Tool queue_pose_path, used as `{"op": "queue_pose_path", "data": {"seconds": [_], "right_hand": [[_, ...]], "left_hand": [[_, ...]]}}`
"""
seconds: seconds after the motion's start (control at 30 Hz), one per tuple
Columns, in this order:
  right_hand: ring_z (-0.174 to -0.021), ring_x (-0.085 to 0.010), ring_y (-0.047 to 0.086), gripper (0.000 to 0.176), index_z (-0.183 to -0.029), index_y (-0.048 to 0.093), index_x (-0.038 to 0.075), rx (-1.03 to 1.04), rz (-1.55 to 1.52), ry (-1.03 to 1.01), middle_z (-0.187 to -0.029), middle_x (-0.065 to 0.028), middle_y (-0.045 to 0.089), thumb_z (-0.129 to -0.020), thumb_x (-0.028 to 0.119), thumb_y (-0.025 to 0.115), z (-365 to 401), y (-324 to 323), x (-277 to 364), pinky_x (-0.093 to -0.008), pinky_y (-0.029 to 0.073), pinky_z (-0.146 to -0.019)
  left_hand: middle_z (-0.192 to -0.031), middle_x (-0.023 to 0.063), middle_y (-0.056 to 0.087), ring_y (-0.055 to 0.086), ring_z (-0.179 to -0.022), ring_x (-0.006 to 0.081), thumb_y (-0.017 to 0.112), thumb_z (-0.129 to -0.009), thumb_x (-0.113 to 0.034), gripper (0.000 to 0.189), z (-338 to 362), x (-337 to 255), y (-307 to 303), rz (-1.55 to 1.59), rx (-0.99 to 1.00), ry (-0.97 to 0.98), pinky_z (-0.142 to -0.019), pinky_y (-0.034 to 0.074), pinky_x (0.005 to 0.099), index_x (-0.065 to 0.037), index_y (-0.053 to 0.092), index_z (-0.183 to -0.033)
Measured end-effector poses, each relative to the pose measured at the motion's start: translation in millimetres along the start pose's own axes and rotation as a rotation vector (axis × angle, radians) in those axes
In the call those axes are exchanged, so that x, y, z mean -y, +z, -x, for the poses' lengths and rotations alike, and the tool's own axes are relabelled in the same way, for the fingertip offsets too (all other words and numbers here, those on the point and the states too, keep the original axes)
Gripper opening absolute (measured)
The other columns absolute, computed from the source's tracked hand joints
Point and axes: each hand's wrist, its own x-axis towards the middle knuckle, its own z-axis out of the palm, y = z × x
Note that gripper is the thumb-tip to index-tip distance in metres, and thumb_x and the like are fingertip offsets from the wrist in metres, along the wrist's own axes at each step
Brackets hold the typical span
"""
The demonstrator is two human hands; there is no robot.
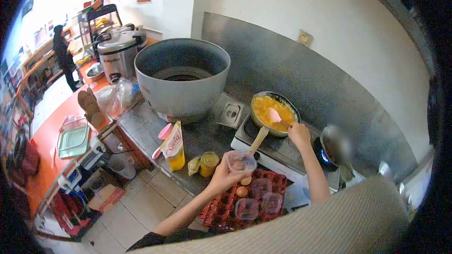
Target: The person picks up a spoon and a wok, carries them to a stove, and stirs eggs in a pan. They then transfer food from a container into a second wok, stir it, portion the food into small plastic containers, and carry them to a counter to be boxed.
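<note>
My left hand [225, 175] is wrapped round a small clear plastic cup [242, 161], held over the red egg tray [216, 211]. My right hand [299, 135] grips a pink spatula [275, 115], whose head rests in yellow egg-like food [264, 107] in a frying pan [294, 109]. The pan sits on a stove [278, 152], its pale handle [258, 142] pointing toward the cup. Two eggs [242, 191] and several clear containers [247, 209] lie on the tray.
A large grey pot [183, 89] stands behind a yellow Sovia pouch [174, 150] and a jar [208, 163]. At right, a second pan [335, 146] is over a blue flame. A rice cooker [117, 51] and a person [63, 54] are farther back left.
</note>
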Motion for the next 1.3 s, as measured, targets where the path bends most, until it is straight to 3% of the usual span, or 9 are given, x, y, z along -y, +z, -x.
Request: {"op": "queue_pose_path", "data": {"seconds": [0.17,0.5,0.63,0.73,0.77,0.87,1.0,1.1,1.3], "right_hand": [[-0.083,-0.0377,0.065,0.020,-0.081,0.067,0.000,-0.033,0.057,0.101,-0.085,-0.0236,0.065,-0.078,0.015,0.054,51,-21,75,-0.0458,0.052,-0.071],[-0.080,-0.0376,0.063,0.030,-0.101,0.057,-0.003,-0.084,-0.026,0.249,-0.085,-0.0216,0.062,-0.093,0.017,0.036,74,34,162,-0.0440,0.052,-0.068],[-0.084,-0.0354,0.063,0.030,-0.109,0.052,-0.002,-0.101,-0.058,0.390,-0.093,-0.0190,0.060,-0.094,0.019,0.036,65,63,167,-0.0434,0.053,-0.068],[-0.086,-0.0367,0.062,0.044,-0.124,0.040,-0.002,-0.114,-0.120,0.499,-0.099,-0.0247,0.056,-0.086,0.017,0.051,69,50,176,-0.0422,0.053,-0.071],[-0.088,-0.0376,0.061,0.059,-0.125,0.037,-0.002,-0.083,-0.022,0.347,-0.106,-0.0228,0.051,-0.085,0.035,0.058,80,39,178,-0.0432,0.053,-0.071],[-0.091,-0.0334,0.060,0.070,-0.128,0.038,0.004,-0.190,-0.030,0.491,-0.109,-0.0166,0.051,-0.078,0.046,0.063,98,8,200,-0.0418,0.053,-0.072],[-0.104,-0.0369,0.053,0.076,-0.132,0.037,0.007,-0.327,0.030,0.378,-0.114,-0.0202,0.047,-0.077,0.053,0.061,158,-46,212,-0.0435,0.051,-0.076],[-0.100,-0.0325,0.054,0.060,-0.131,0.039,0.006,-0.494,-0.018,0.245,-0.113,-0.0186,0.046,-0.086,0.041,0.057,223,-71,191,-0.0409,0.048,-0.080],[-0.098,-0.0235,0.053,0.051,-0.132,0.039,0.007,-0.063,-0.769,0.106,-0.110,-0.0158,0.046,-0.089,0.027,0.057,384,-129,109,-0.0317,0.041,-0.086]], "left_hand": [[-0.128,0.0126,0.046,0.046,-0.118,0.0217,0.078,-0.069,-0.011,0.070,52,-26,-63,0.138,0.075,-0.191,-0.098,0.041,0.0363,-0.002,0.035,-0.123],[-0.124,0.0096,0.046,0.047,-0.115,0.0242,0.079,-0.065,-0.006,0.072,164,-50,-190,0.112,0.008,-0.316,-0.095,0.042,0.0386,-0.006,0.036,-0.123],[-0.124,0.0082,0.044,0.048,-0.113,0.0232,0.079,-0.066,-0.007,0.072,181,-55,-223,0.059,0.001,-0.363,-0.094,0.042,0.0379,-0.008,0.036,-0.123],[-0.124,0.0077,0.044,0.048,-0.113,0.0233,0.080,-0.065,-0.006,0.074,186,-58,-234,0.036,-0.010,-0.347,-0.094,0.042,0.0378,-0.008,0.036,-0.124],[-0.124,0.0079,0.044,0.048,-0.113,0.0232,0.080,-0.065,-0.006,0.074,186,-62,-235,0.042,-0.015,-0.338,-0.094,0.042,0.0379,-0.008,0.035,-0.124],[-0.124,0.0087,0.044,0.048,-0.113,0.0231,0.080,-0.064,-0.005,0.075,187,-72,-227,0.098,-0.020,-0.337,-0.094,0.042,0.0382,-0.008,0.035,-0.125],[-0.125,0.0101,0.044,0.047,-0.115,0.0235,0.079,-0.065,-0.004,0.076,189,-70,-206,0.127,0.056,-0.369,-0.095,0.042,0.0382,-0.007,0.033,-0.126],[-0.126,0.0106,0.044,0.046,-0.117,0.0240,0.079,-0.064,-0.004,0.077,189,-62,-184,0.149,0.211,-0.368,-0.097,0.041,0.0384,-0.007,0.033,-0.127],[-0.126,0.0102,0.044,0.046,-0.117,0.0235,0.082,-0.060,-0.008,0.078,186,-62,-91,0.234,0.504,-0.275,-0.098,0.039,0.0389,-0.006,0.038,-0.124]]}}
